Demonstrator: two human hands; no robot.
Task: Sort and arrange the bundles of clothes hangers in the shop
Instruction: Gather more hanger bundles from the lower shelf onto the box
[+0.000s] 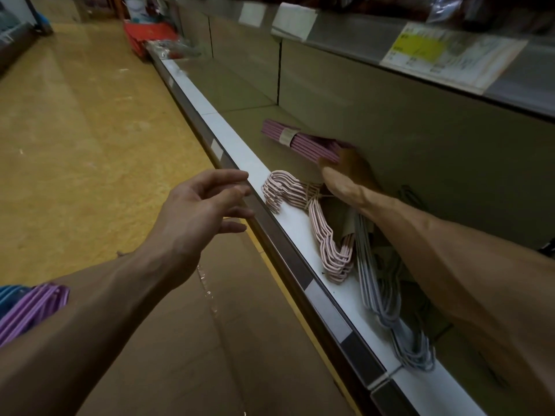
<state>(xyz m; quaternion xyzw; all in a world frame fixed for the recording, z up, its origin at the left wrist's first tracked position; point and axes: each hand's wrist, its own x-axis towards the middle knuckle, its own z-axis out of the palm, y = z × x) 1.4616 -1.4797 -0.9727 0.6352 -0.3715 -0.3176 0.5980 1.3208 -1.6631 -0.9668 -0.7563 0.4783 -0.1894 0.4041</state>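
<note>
A dark pink hanger bundle [295, 140] with a paper band lies deep on the shelf [240, 151]. My right hand [345, 171] reaches into the shelf and holds this bundle's near end; the fingers are partly hidden. A pale pink hanger bundle [303, 205] tied with string lies at the shelf's front, hooks towards the edge. A grey hanger bundle [387, 289] lies beside it under my right forearm. My left hand [207, 205] hovers outside the shelf's front rail, fingers relaxed and spread, holding nothing.
A cardboard box [186, 340] stands on the floor below my left arm. Purple and blue hangers [30, 307] show at the lower left. A red basket [147, 37] stands at the aisle's far end. An upper shelf with price labels [426, 52] overhangs.
</note>
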